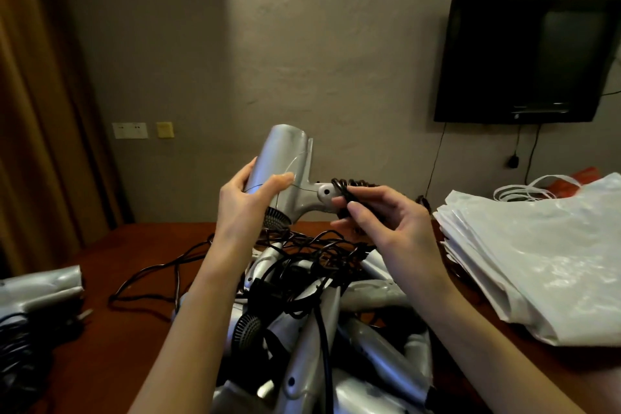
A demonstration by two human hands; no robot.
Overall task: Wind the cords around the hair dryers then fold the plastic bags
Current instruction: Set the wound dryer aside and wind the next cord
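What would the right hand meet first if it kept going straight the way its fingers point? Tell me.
Likely the silver hair dryer's handle: the right hand points left, pinching the black cord wound on it. Depth is unclear.

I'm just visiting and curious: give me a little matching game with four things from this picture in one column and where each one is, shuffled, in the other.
Things:
1. silver hair dryer with black cord coiled on its handle
2. stack of white plastic bags
3. black flat television
4. heap of silver hair dryers with tangled black cords

Places:
A. mounted on the wall, upper right
B. on the brown table below the arms
C. held up in both hands, left hand on the barrel, right hand at the cord
D. on the table at the right

Pairs: 1-C, 2-D, 3-A, 4-B
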